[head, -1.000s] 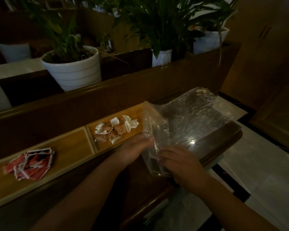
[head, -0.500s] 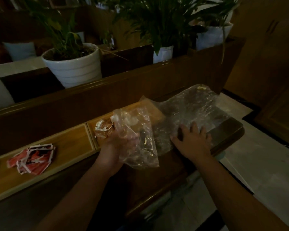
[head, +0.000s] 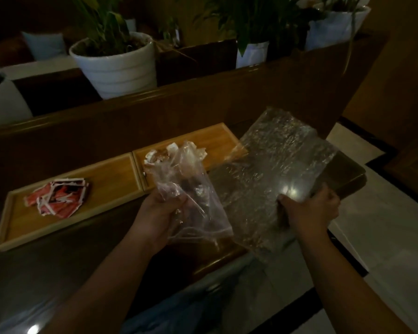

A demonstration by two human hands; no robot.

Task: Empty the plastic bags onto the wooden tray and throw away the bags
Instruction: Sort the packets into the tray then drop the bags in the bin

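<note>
Left hand: the left hand (head: 158,216) is closed in a fist around a crumpled clear plastic bag (head: 188,189), held up above the near edge of the tabletop (head: 87,251).
Right hand: the right hand (head: 310,210) pinches the near edge of a second, flat plastic bag (head: 275,174), thumb on top.
Flat bag: it lies toward the right end of the tabletop, its near part hanging past the edge.
Wooden tray: the wooden tray (head: 111,179) sits along the far edge of the tabletop, with two compartments.
Left compartment: a heap of red packets (head: 58,200).
Right compartment: brown and white packets (head: 159,156), partly hidden behind the crumpled bag.
Behind: white plant pots (head: 117,66) stand beyond the wooden partition.
</note>
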